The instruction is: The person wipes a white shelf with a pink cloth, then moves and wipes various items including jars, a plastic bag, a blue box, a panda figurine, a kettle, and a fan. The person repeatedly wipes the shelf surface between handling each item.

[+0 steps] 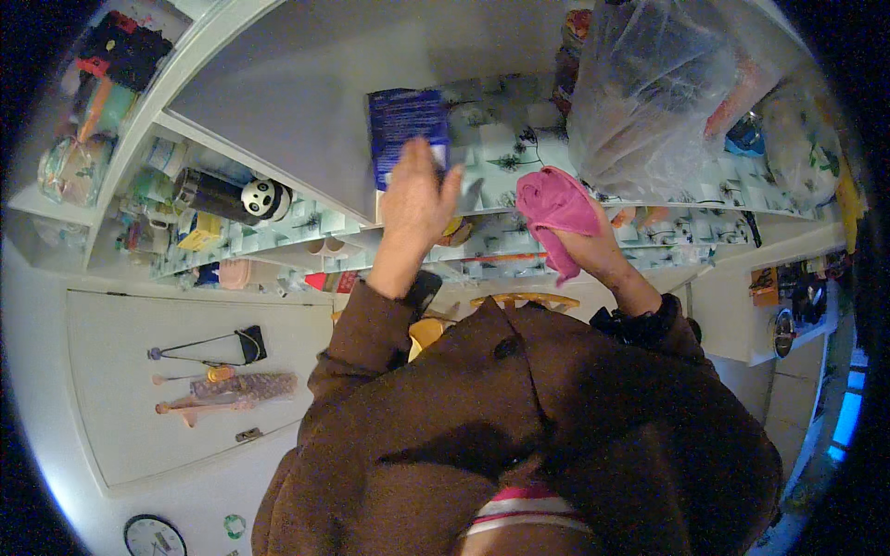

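My left hand [419, 201] is raised at a shelf lined with patterned paper, its fingers in front of a dark blue packet [407, 128] that bears writing. The packet stands against the shelf's left side panel; whether the fingers touch it I cannot tell. In my right hand [587, 240] is a crumpled pink cloth [553, 201], held near the shelf's front edge. Right of the cloth, a large clear plastic bag [640, 104] sits on the same shelf.
A dark flask [212, 196] and a panda-faced item [266, 200] lie in the left compartment near a yellow box [201, 231]. Lower shelves hold small items. A second plastic bag [799, 149] is at the far right. Bags hang on a white door [125, 347] at left.
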`<state>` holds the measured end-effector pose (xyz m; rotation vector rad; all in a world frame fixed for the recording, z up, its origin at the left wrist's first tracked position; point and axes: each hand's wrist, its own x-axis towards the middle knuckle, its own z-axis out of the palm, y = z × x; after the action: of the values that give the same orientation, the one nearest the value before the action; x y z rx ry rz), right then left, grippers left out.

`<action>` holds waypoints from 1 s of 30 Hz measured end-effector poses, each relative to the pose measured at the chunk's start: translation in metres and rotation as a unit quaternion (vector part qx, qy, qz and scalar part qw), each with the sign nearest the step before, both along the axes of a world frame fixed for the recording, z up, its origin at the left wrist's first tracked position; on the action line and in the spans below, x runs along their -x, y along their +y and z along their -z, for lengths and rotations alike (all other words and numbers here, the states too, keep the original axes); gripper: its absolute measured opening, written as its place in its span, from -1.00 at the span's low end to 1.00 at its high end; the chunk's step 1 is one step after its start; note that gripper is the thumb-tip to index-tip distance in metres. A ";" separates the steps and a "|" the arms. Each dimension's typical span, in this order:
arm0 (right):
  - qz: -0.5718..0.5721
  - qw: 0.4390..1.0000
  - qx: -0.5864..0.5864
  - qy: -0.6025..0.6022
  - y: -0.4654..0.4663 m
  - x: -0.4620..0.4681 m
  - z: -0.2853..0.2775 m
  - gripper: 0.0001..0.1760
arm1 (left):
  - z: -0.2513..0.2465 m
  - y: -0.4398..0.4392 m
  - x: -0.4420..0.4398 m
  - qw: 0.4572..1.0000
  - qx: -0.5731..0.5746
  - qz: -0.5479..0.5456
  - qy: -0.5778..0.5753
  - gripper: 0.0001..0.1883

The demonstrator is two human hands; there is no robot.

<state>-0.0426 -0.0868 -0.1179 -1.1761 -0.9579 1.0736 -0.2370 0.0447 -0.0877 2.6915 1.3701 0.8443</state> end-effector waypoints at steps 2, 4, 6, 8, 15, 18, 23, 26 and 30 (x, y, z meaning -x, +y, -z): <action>0.009 1.000 -0.018 -0.015 -0.004 -0.003 0.002 -0.31 | 0.014 0.011 -0.002 0.996 -0.008 0.055 0.076 -0.37; 0.016 0.996 -0.010 -0.084 -0.012 -0.008 0.004 -0.31 | 0.029 0.022 0.004 0.991 -0.050 0.070 0.099 -0.37; 0.035 0.998 0.037 -0.022 -0.023 -0.012 0.006 -0.35 | 0.041 0.033 0.012 0.993 0.007 0.042 0.108 -0.38; 0.058 0.994 0.092 -0.009 -0.033 -0.018 0.005 -0.40 | 0.051 0.038 0.015 0.991 0.052 0.020 0.121 -0.37; 0.099 0.988 0.119 -0.016 -0.042 -0.023 -0.009 -0.49 | 0.054 0.041 0.001 0.990 0.051 -0.041 0.125 -0.20; 0.113 0.988 0.103 0.010 -0.047 -0.024 -0.015 -0.49 | 0.046 0.043 0.003 0.991 0.066 -0.007 0.119 -0.03; 0.119 0.989 0.086 0.011 -0.054 -0.027 -0.015 -0.45 | 0.047 0.048 0.001 0.994 0.052 -0.006 0.092 -0.05; 0.131 0.984 0.122 -0.005 -0.052 -0.025 -0.012 -0.39 | 0.049 0.047 -0.001 0.995 0.023 -0.028 0.097 -0.06; 0.114 0.992 0.054 -0.012 -0.048 -0.022 -0.009 -0.37 | 0.037 0.042 -0.003 0.996 -0.006 0.013 0.085 -0.15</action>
<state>-0.0210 -0.1346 -0.1089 -1.3553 -0.7706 0.9381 -0.2344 0.0871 -0.1251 2.8405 1.3605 0.6368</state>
